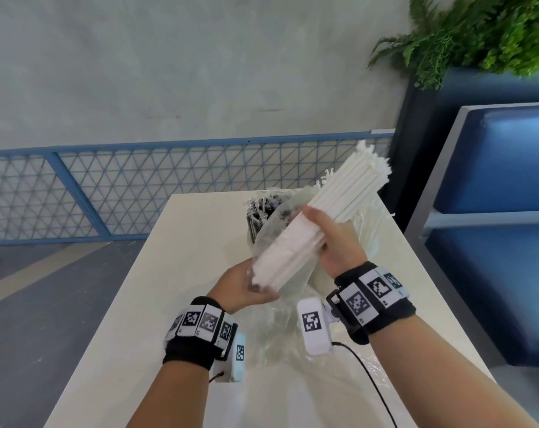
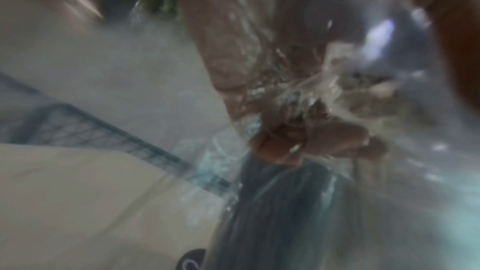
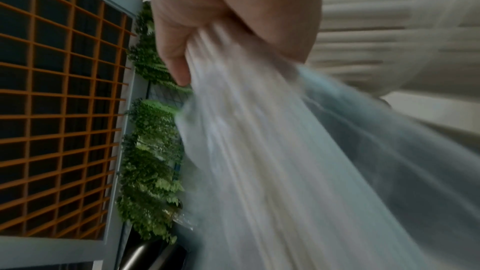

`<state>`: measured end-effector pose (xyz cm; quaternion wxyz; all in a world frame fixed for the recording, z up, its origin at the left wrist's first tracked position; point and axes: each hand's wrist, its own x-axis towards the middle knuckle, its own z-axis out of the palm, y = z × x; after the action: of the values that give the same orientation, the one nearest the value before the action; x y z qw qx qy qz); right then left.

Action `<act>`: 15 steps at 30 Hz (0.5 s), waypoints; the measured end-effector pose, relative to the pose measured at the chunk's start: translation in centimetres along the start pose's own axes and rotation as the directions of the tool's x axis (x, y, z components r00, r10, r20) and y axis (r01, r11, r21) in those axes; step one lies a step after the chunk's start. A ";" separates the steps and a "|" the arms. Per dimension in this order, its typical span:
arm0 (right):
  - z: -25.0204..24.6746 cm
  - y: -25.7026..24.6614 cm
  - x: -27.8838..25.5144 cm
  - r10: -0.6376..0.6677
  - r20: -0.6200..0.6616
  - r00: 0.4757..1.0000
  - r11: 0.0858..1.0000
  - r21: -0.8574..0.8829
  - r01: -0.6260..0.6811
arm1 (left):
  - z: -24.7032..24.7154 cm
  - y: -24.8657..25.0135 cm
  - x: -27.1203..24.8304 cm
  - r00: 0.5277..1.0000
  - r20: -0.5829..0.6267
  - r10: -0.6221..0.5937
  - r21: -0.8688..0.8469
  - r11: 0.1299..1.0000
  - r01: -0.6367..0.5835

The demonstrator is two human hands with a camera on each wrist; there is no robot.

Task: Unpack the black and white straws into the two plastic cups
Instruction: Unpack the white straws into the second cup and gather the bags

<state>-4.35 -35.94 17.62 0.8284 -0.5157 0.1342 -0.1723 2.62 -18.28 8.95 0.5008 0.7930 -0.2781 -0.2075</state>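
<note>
Nearest the head camera are my two forearms, each wearing a black wristband with square black-and-white coded markers, raised over a pale rectangular table.

Left: my left hand lies palm up, fingers curled under the lower end of a thick bundle of white straws and pinching the crumpled clear plastic wrapper that hangs from that end toward the table. In the left wrist view the picture is blurred; the fingers show bunched on the crinkled film.

Centre: the white bundle slants up and to the right, its upper tips splayed above the table's far edge. Behind its lower half stands a cluster of black straws, upright in what looks like a clear plastic cup; the cup's outline is hard to make out through the film.

Right: my right hand wraps around the middle of the white bundle, thumb on top. The right wrist view shows the thumb pressed along the straws. A black cable runs from the right wrist unit across the table.

Surroundings, left to right: a blue mesh railing, a grey wall, green fern foliage, a blue padded bench.
</note>
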 end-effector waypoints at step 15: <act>-3.2 -6.8 0.9 -0.368 -0.347 0.863 0.929 -0.184 0.322 | -1.5 -2.3 -1.0 0.970 -0.238 -0.054 0.007 0.998 0.058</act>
<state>-5.82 -41.66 22.37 0.7104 -0.5376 0.2058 -0.4049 3.32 -15.83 7.57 0.5188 0.8232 -0.1950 -0.1229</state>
